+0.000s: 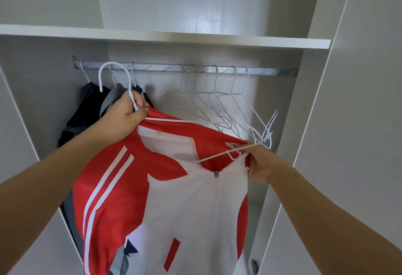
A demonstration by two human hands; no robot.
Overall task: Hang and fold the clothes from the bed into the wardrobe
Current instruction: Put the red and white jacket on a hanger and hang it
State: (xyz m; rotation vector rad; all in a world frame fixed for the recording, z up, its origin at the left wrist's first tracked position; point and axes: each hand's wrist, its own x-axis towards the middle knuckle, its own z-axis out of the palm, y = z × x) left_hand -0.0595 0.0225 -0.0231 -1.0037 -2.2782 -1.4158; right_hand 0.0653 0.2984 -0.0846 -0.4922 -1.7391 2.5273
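A red and white jacket (121, 187) with white sleeve stripes and a front zip hangs between my hands in front of the open wardrobe. A white wire hanger (113, 72) is partly inside it, its hook sticking up just below the metal rail (165, 69). My left hand (124, 116) grips the hanger's neck together with the red collar. My right hand (261, 163) pinches the hanger's far end and the jacket's shoulder. The lower part of the jacket drops out of view.
Several empty white wire hangers (219, 100) hang on the right half of the rail. Dark clothes (87, 109) hang at the left end. A white shelf (174, 37) runs above the rail, and a wardrobe panel (348, 100) stands at the right.
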